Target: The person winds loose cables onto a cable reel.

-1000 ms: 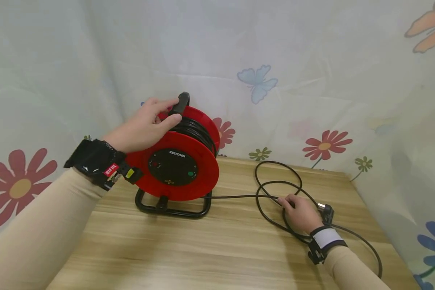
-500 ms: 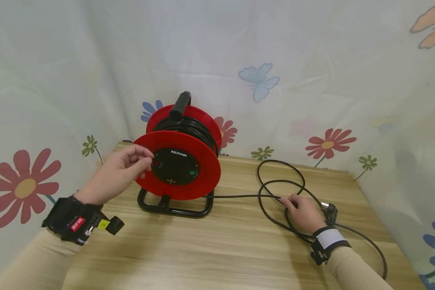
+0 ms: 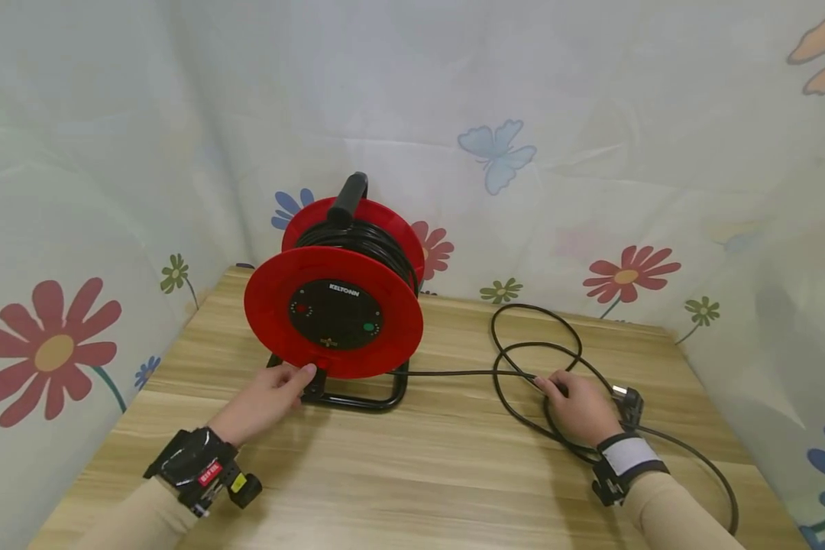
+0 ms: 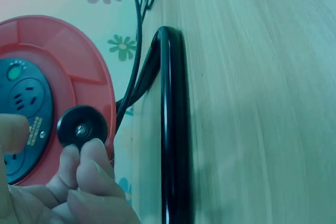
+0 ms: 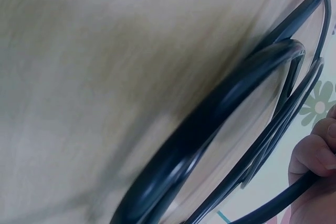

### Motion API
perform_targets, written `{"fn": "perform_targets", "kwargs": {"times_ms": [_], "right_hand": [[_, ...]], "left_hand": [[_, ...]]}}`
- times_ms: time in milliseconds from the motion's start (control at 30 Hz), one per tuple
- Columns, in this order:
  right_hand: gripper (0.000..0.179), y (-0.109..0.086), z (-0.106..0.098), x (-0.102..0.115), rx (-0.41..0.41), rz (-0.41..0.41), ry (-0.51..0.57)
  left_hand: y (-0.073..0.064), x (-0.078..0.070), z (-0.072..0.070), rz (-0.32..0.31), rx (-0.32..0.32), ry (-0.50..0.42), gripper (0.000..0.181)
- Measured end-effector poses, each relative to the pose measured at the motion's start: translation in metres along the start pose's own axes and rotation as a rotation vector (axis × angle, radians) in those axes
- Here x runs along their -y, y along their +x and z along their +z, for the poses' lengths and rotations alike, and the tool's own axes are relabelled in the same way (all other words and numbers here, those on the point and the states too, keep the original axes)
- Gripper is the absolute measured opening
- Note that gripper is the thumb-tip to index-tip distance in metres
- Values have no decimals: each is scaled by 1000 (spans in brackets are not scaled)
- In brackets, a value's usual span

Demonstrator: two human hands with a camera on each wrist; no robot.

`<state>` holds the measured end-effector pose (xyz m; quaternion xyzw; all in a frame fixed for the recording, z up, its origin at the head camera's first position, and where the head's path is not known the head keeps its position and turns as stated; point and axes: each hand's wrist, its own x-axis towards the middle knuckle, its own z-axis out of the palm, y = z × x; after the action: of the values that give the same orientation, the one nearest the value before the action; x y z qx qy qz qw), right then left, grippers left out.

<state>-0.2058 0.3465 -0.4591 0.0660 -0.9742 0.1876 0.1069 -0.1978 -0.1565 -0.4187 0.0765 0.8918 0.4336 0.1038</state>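
Observation:
A cable reel (image 3: 268,305) with red flanges and wound black cable stands upright on a black tube frame (image 3: 357,402). My left hand (image 3: 264,401) is at the black winding knob (image 3: 314,382) low on the front flange. In the left wrist view, the fingertips (image 4: 94,153) lie at the edge of the knob (image 4: 82,126), while the thumb (image 4: 13,134) stays apart from it. To the right, my right hand (image 3: 580,409) pinches the loose black cable (image 3: 447,373) that runs from the reel; that hand is partly cut off in the right wrist view.
Loose loops of cable (image 3: 531,345) lie on the wooden table (image 3: 412,473) around my right hand. A black plug (image 3: 631,406) with metal pins rests just right of it. A flower-printed curtain (image 3: 412,92) closes off the back and sides. The carry handle (image 3: 349,200) tops the reel.
My left hand has left the carry handle on top and come down past the front flange to the winding knob. My right hand stays on the cable, nearly still.

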Motion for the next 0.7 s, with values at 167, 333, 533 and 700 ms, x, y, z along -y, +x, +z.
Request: {"fn": "perform_targets", "kwargs": {"times_ms": [167, 333, 533, 700], "right_hand": [[35, -1, 0, 1, -4, 7, 4], [35, -2, 1, 2, -10, -5, 22], [35, -3, 1, 0, -13, -16, 25], [35, -5, 0, -1, -2, -16, 28]], "left_hand": [[7, 3, 8, -37, 25, -6, 63], [10, 8, 12, -80, 52, -25, 62], [14, 11, 17, -46, 90, -89, 59], [15, 8, 16, 22, 97, -19, 52]]}}
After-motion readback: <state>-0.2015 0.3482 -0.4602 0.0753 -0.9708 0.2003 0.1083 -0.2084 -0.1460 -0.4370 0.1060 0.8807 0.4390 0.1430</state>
